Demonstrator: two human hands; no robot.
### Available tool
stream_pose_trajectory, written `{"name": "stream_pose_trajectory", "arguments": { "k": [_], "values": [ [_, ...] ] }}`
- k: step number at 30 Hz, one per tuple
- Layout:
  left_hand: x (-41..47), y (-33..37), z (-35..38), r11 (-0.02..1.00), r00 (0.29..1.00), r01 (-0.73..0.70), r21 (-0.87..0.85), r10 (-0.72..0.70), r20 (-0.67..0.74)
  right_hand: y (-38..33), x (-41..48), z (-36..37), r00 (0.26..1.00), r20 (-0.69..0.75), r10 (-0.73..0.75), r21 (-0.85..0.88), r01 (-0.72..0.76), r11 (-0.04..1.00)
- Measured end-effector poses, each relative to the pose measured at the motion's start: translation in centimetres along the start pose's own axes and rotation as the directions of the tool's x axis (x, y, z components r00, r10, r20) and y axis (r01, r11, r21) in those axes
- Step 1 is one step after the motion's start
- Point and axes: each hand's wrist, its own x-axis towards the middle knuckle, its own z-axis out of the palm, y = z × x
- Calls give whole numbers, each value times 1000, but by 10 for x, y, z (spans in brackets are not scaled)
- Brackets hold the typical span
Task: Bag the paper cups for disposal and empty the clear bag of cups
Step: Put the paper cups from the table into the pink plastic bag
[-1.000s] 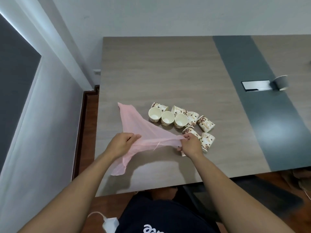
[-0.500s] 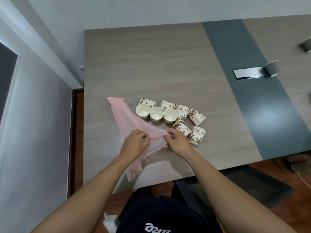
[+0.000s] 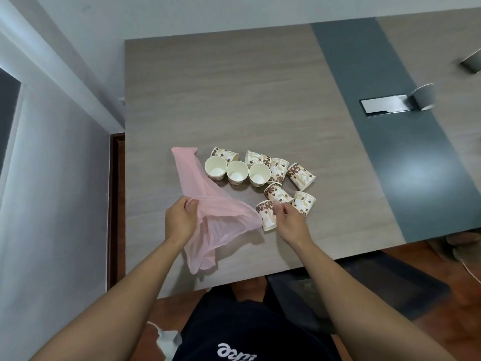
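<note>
A thin pink plastic bag [image 3: 208, 204] lies on the wooden table [image 3: 234, 100], its mouth gaping toward me. My left hand [image 3: 179, 220] pinches the bag's upper rim at the left. Several paper cups with a coffee-bean print cluster to the right of the bag. Three stand upright in a row [image 3: 236, 172]; the others lie on their sides [image 3: 300, 175]. My right hand [image 3: 290, 222] hovers with fingers apart over the nearest tipped cup [image 3: 265, 216], just clear of the bag's right edge. No clear bag is in view.
A dark grey strip [image 3: 390, 152] runs across the table with a metal cable flap [image 3: 385, 105] and a grey cup [image 3: 424, 96] beside it. Another grey cup [image 3: 472, 61] sits at the far right. A wall stands close on the left. The table's front edge is near my body.
My right hand has let go of the bag's rim and shifted right toward the nearest tipped cup. The bag's mouth has fallen open while my left hand keeps its hold.
</note>
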Motion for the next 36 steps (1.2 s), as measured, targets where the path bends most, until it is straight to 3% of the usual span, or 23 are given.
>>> {"name": "stream_pose_trajectory", "arguments": {
  "k": [3, 7, 10, 15, 19, 21, 23, 24, 26, 29, 32, 34, 36],
  "values": [
    [-6, 0, -10, 998, 997, -62, -22, 61, -37, 18, 9, 11, 996, -51, 76, -20, -77, 997],
    [-14, 5, -18, 997, 997, -72, -31, 71, -28, 28, 16, 30, 974, 20, 225, -185, -218, 958],
    [-20, 10, -22, 992, 992, -124, -17, 124, 20, 34, 17, 40, 964, 56, 260, -238, -240, 941],
    [-27, 11, -30, 992, 992, -103, -74, 108, 68, 32, 12, 45, 949, 114, 294, -56, -289, 956],
    [-32, 17, -35, 995, 997, -82, -54, 82, 7, 15, 0, 30, 949, 99, 300, 204, -314, 927],
    [-30, 14, -37, 994, 995, -102, -44, 102, -12, 1, -8, 16, 940, 149, 305, 501, -338, 797],
    [-26, 12, -36, 991, 991, -131, -37, 131, -8, -15, -20, -1, 948, 205, 245, 780, -309, 544],
    [-25, 14, -35, 989, 989, -146, -28, 146, -6, -24, -25, -11, 953, 240, 186, 864, -298, 407],
    [-24, 17, -34, 985, 986, -166, -46, 167, 14, -47, -40, -30, 949, 312, 47, 910, -312, 272],
    [-22, 24, -31, 982, 983, -172, -84, 176, 45, -66, -51, -44, 888, 440, -136, 861, -374, 344],
    [-19, 24, -31, 977, 978, -176, -122, 188, 95, -75, -56, -38, 783, 590, -196, 705, -382, 597],
    [-18, 24, -34, 972, 971, -194, -132, 209, 113, -80, -56, -27, 790, 595, -146, 558, -276, 782],
    [-16, 23, -38, 964, 960, -226, -141, 244, 134, -85, -56, -10, 849, 520, -91, 392, -142, 909]
  ]
}}
